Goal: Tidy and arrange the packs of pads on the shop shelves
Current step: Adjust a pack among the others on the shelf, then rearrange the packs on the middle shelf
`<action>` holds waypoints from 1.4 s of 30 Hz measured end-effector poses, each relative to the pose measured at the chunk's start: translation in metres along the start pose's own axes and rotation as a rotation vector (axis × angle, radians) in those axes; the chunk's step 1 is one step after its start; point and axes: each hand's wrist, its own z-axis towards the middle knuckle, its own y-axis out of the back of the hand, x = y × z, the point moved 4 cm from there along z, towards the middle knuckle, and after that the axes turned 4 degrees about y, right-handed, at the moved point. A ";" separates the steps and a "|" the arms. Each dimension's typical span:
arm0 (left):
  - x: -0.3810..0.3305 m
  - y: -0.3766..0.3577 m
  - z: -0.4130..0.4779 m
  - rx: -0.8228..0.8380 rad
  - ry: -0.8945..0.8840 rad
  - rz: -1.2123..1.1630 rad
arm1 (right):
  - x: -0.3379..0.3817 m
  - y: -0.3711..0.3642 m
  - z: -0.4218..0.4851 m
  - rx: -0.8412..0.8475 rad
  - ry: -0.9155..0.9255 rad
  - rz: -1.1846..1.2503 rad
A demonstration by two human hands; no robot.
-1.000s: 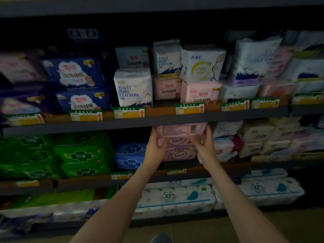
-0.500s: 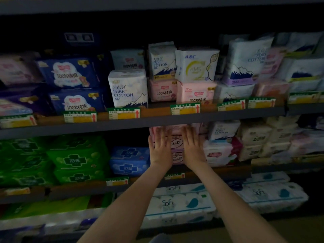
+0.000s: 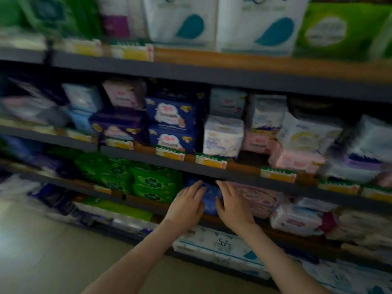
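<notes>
Both hands reach into the lower shelf (image 3: 250, 181). My left hand (image 3: 186, 203) and my right hand (image 3: 232, 205) lie side by side with straight fingers on a stack of blue pad packs (image 3: 210, 197). To the right of them sits the pink stack of pad packs (image 3: 257, 198), untouched. Green pad packs (image 3: 152, 183) stand to the left. The shelf above carries dark blue packs (image 3: 171, 115), a white pack (image 3: 222, 135) and pink packs (image 3: 294, 160). The picture is blurred by motion.
Yellow-and-green price tags (image 3: 211, 161) line the shelf edges. Toilet roll packs (image 3: 222, 246) lie on the bottom shelf under my arms. Large white packs (image 3: 186, 20) stand on the top shelf. Beige floor (image 3: 42, 251) shows at the lower left.
My hands have left the pink stack and moved left onto the blue packs. The view has swung up and to the left and now shows one more shelf above.
</notes>
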 end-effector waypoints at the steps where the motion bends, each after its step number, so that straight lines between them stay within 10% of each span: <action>1: 0.014 0.013 -0.008 -0.028 0.037 -0.026 | 0.017 0.001 0.006 -0.001 0.056 0.003; 24: 0.438 0.228 -0.215 -0.626 0.579 0.006 | 0.464 -0.126 0.168 -0.079 0.478 0.218; 42: 0.728 0.328 -0.128 -0.679 0.570 0.250 | 0.674 -0.248 0.423 -0.188 0.643 0.203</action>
